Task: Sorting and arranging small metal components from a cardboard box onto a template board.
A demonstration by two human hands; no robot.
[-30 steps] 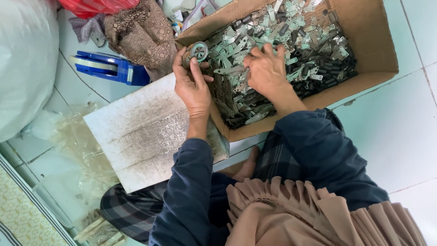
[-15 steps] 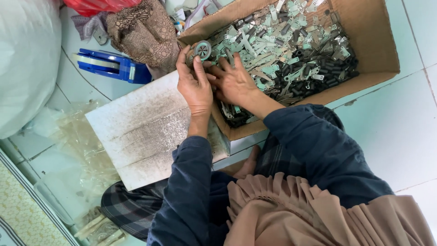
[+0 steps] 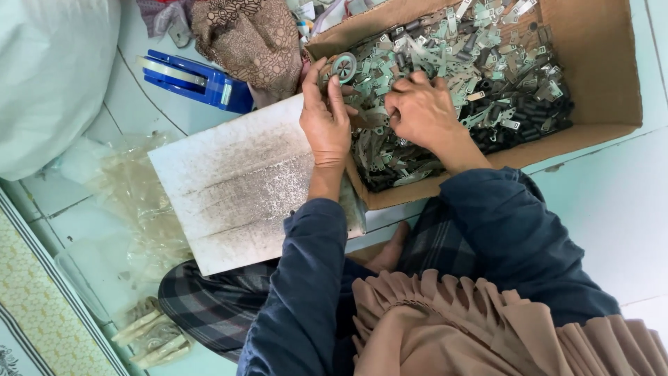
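I've got my left hand (image 3: 325, 120) pinching a small round wheel (image 3: 344, 67) at the cardboard box's (image 3: 598, 63) near left corner, on the floor. My right hand (image 3: 421, 111) is curled into the metal clips (image 3: 487, 56), grasping some; picking step, I judge, and next calls for lifting one clip clear.

You sit on a pale tiled floor (image 3: 612, 209). On it lies a cardboard box (image 3: 598, 76) filled with small metal parts (image 3: 487, 63). Beside the box lies a stained white board (image 3: 236, 195), partly over your lap. Crumpled clear plastic (image 3: 132, 209) spreads to its left. A blue tape dispenser (image 3: 195, 80) and a brown patterned cloth (image 3: 250, 42) lie further up.
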